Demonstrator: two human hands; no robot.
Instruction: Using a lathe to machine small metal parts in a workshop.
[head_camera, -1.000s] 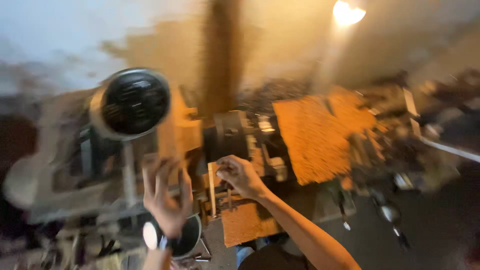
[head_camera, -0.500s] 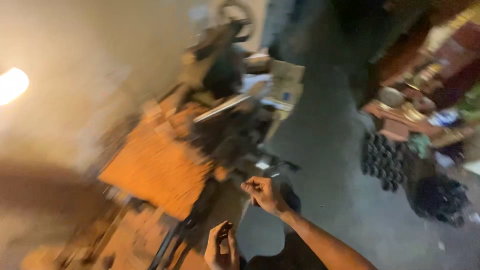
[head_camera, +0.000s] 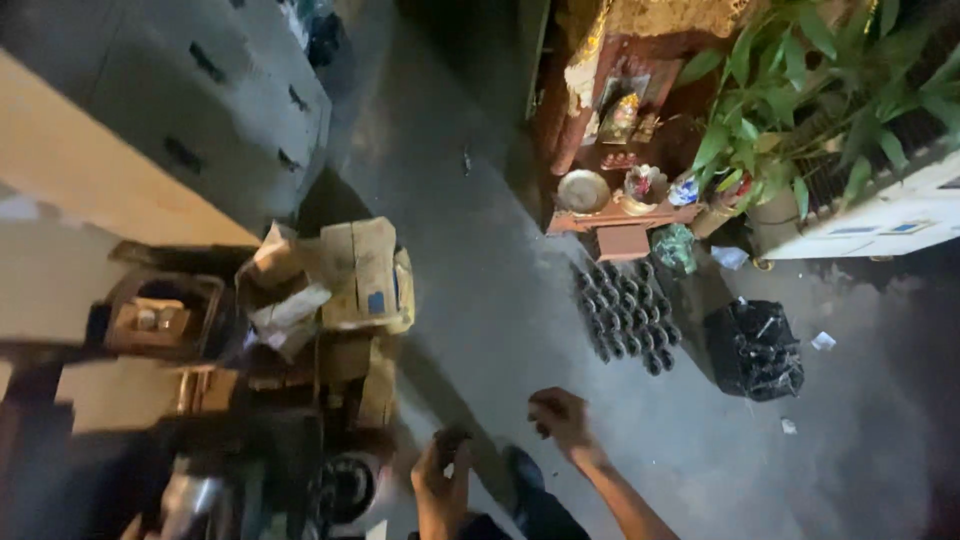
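Observation:
My left hand (head_camera: 440, 485) is raised at the bottom middle of the view, its fingers closed around a small dark object (head_camera: 451, 438) that is too blurred to identify. My right hand (head_camera: 560, 415) hovers just to the right of it, curled into a loose fist with nothing visible in it. Both hands hang over the grey concrete floor (head_camera: 480, 300), touching nothing else. A dark shoe (head_camera: 524, 472) shows between them. The blurred dark machine (head_camera: 210, 440) lies to the left of my left hand.
Crumpled cardboard boxes (head_camera: 360, 270) are piled beside the machine. A grey drawer cabinet (head_camera: 230, 90) stands at the upper left. Rows of dark round parts (head_camera: 625, 315), a black bag (head_camera: 755, 350), a small wooden shrine table (head_camera: 615, 215) and a green plant (head_camera: 800, 70) occupy the right.
The view has swung away from the machine and its orange sawdust toward the floor. Both hands have come off the machine and now hang free in the air.

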